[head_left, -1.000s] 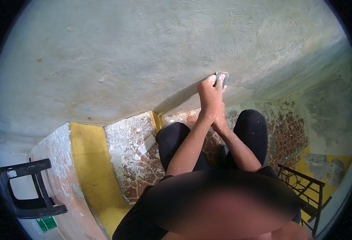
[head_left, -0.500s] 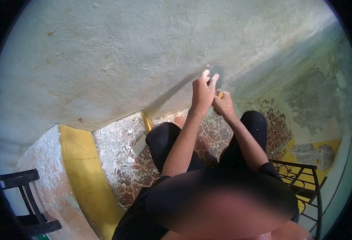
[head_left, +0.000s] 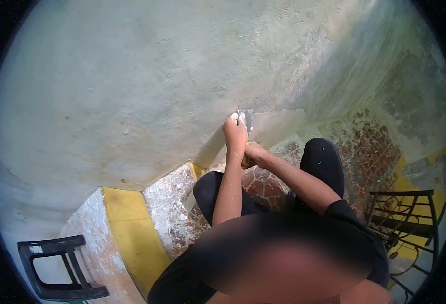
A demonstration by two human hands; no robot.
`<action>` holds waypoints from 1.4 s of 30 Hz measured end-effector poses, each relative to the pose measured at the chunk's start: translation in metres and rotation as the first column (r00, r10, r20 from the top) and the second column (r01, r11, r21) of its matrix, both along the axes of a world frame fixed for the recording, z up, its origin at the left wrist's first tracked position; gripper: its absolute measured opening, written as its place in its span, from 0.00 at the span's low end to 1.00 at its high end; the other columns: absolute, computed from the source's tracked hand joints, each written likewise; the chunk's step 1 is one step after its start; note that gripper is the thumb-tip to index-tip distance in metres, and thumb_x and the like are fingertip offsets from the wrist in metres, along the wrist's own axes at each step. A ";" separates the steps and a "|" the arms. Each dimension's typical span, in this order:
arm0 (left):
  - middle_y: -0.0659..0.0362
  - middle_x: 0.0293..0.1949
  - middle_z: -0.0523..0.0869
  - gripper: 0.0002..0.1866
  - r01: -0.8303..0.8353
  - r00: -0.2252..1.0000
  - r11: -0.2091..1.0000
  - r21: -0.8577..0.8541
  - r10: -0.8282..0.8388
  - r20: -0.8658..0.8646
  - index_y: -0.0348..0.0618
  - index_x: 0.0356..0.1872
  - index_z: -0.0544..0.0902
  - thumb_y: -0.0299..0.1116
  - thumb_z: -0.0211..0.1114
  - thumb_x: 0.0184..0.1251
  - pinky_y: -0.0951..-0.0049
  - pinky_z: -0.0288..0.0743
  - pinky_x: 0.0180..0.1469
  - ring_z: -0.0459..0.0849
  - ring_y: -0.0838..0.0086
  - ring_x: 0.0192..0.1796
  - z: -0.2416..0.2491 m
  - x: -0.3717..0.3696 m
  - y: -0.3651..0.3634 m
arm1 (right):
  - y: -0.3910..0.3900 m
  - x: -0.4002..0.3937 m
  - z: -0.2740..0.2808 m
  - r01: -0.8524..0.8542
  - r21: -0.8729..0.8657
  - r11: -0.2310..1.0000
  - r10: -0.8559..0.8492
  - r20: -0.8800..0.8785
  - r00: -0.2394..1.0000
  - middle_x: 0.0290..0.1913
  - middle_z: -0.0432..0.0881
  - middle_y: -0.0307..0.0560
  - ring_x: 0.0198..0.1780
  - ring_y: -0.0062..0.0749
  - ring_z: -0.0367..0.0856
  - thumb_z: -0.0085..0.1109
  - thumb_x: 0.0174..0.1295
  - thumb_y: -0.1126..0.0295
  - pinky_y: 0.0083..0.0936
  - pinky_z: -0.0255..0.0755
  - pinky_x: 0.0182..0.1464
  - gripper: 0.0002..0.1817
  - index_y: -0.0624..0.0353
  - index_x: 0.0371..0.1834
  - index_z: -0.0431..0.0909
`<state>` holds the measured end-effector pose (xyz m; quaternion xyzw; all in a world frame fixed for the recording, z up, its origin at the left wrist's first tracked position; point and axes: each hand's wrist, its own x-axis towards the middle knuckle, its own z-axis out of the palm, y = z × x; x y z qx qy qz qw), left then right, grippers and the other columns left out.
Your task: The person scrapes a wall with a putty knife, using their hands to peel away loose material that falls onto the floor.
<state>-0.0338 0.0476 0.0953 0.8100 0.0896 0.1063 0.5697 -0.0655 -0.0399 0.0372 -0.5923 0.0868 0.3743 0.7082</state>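
A paint scraper (head_left: 249, 118) with a flat grey metal blade lies against the lower part of the pale green wall (head_left: 147, 86). My left hand (head_left: 236, 133) is closed on the blade, its whitened fingertips pressing near the blade's upper end. Lower down, my right hand (head_left: 254, 153) wraps round the yellowish handle, which is mostly hidden by the fingers. To the right of the blade, a smoother, paler strip (head_left: 279, 120) with a ragged upper edge shows on the wall. Small white flecks dot both forearms.
My knees are bent on either side of patterned floor tiles (head_left: 263, 185) spotted with white debris. A yellow-topped ledge (head_left: 132, 223) and a dark plastic chair (head_left: 76, 291) stand at left. A black metal railing (head_left: 403, 193) stands at right.
Both hands and the scraper have moved left and down along the wall. The camera view has shifted, so the ledge, chair and railing appear farther right. My grip stays on the scraper.
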 end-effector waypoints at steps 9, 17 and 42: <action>0.43 0.26 0.85 0.17 -0.096 0.994 0.926 0.364 0.071 0.080 0.31 0.31 0.79 0.35 0.66 0.77 0.63 0.74 0.36 0.78 0.67 0.27 0.011 -0.004 -0.007 | 0.001 0.011 -0.023 0.173 0.000 0.985 -0.171 0.144 0.975 0.23 0.79 0.42 0.21 0.29 0.80 0.62 0.70 0.58 0.29 0.69 0.22 0.17 0.59 0.29 0.77; 0.38 0.46 0.92 0.16 -0.137 0.990 0.958 0.252 0.127 0.057 0.28 0.54 0.83 0.32 0.68 0.76 0.63 0.84 0.53 0.93 0.55 0.51 0.039 -0.026 -0.046 | 0.030 0.013 -0.051 0.349 0.127 0.928 -0.372 0.324 0.870 0.33 0.89 0.46 0.34 0.32 0.85 0.64 0.71 0.62 0.33 0.76 0.34 0.15 0.67 0.37 0.83; 0.46 0.46 0.92 0.12 -0.367 0.909 0.359 0.858 0.336 0.249 0.31 0.51 0.87 0.30 0.59 0.83 0.64 0.86 0.48 0.92 0.63 0.43 0.100 -0.268 0.053 | 0.047 0.026 0.017 0.554 0.193 0.810 -0.569 0.027 0.822 0.18 0.71 0.37 0.16 0.25 0.71 0.58 0.72 0.67 0.26 0.63 0.18 0.14 0.55 0.27 0.70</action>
